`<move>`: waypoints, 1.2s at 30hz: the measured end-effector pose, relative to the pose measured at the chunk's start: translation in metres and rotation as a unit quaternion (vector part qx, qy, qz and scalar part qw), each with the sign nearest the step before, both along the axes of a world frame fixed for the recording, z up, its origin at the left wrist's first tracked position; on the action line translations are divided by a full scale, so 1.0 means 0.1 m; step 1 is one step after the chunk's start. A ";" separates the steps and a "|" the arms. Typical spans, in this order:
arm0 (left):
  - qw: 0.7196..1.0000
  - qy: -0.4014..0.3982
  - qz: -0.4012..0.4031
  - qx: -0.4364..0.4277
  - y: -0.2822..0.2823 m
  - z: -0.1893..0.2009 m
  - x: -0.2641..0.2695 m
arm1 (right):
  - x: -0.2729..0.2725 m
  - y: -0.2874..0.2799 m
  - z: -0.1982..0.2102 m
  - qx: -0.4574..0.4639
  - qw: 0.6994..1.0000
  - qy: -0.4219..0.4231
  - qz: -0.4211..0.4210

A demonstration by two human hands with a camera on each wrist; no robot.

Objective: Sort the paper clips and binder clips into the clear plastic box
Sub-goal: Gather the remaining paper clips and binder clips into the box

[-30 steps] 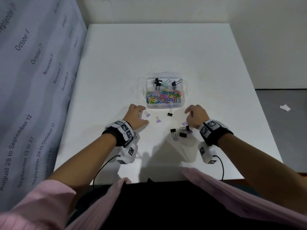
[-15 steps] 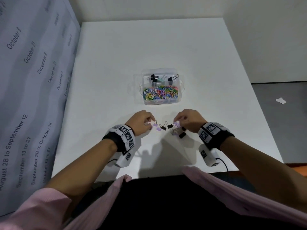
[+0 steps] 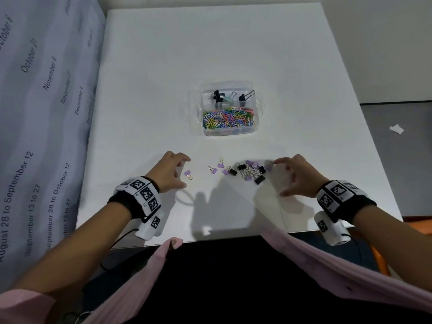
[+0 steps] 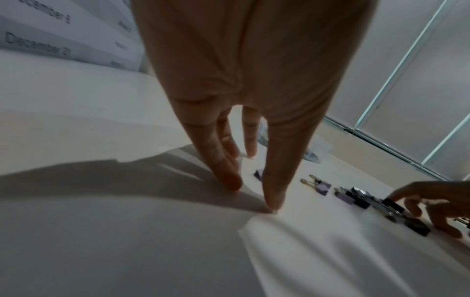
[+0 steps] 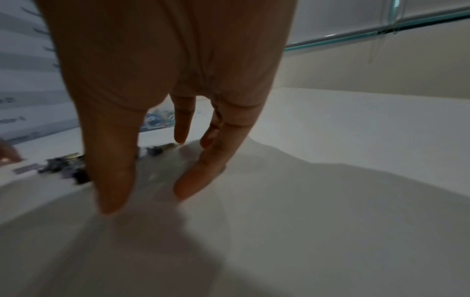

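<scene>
A smooth matte white table [image 3: 233, 43] carries a clear plastic box [image 3: 230, 130], rectangular with rounded corners and small side tabs, split into two compartments. The near compartment holds a tangled heap of thin wire paper clips [image 3: 228, 118] in many colours, too many to count. The far one holds three binder clips [image 3: 230, 97]: two black and one mint green, with wire loop handles.

At 6 o'clock from the box lie loose binder clips [image 3: 247, 171] with folded metal bodies, lilac and black. A tight cluster sits toward 5 o'clock, its count unclear, with two lilac ones apart beside it and a single lilac clip [image 3: 188, 174] at 7 o'clock.

The left hand [image 3: 169, 175] hovers low with relaxed, spread fingers holding nothing, thumb beside the single clip. The right hand [image 3: 295, 176] is likewise spread and empty, its forefinger touching the cluster's right edge. Both wrists wear black bands with square printed markers.
</scene>
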State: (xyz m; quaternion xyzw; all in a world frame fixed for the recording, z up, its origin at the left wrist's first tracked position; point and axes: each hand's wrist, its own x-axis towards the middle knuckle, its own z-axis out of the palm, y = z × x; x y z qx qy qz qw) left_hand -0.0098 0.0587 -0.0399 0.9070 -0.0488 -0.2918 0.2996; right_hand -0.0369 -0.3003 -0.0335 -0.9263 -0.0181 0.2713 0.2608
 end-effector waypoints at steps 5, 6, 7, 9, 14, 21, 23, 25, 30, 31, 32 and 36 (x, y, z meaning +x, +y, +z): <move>0.999 -0.016 -0.028 -0.028 -0.28 -0.05 0.02 | 0.12 0.27 -0.04 0.010 1.000 -0.011 0.021; 0.999 -0.017 -0.036 -0.032 -0.35 -0.05 0.03 | 0.15 0.31 -0.04 0.009 1.000 -0.021 0.020; 0.998 -0.018 -0.046 -0.033 -0.42 -0.05 0.04 | 0.16 0.35 -0.04 0.009 0.999 -0.034 0.018; 0.997 -0.022 -0.071 -0.035 -0.57 -0.04 0.07 | 0.18 0.39 -0.04 0.010 0.998 -0.058 0.011; 0.991 -0.016 -0.131 -0.037 -0.94 -0.04 0.07 | 0.15 0.28 0.01 0.001 0.998 -0.059 -0.001; 0.979 -0.062 -0.192 0.006 -1.38 -0.08 0.07 | 0.09 0.16 -0.08 0.002 0.996 -0.049 -0.075; 0.976 -0.067 -0.206 0.029 -1.49 -0.05 0.07 | 0.10 0.16 -0.07 0.000 0.996 -0.038 -0.077; 0.972 -0.075 -0.218 0.045 -1.58 -0.03 0.05 | 0.10 0.17 -0.06 0.005 0.997 -0.030 -0.074; 0.966 -0.088 -0.238 0.050 -1.65 -0.04 0.05 | 0.14 0.18 -0.08 -0.014 0.999 -0.019 -0.027; 0.967 -0.091 -0.234 0.046 -1.63 -0.04 0.06 | 0.15 0.18 -0.08 -0.019 1.000 -0.017 -0.017; 0.968 -0.093 -0.230 0.042 -1.60 -0.03 0.07 | 0.18 0.17 -0.08 -0.022 1.000 -0.014 -0.012; 0.961 -0.120 -0.234 0.086 -1.42 -0.04 0.20 | 0.37 0.18 0.00 -0.009 1.000 -0.016 -0.003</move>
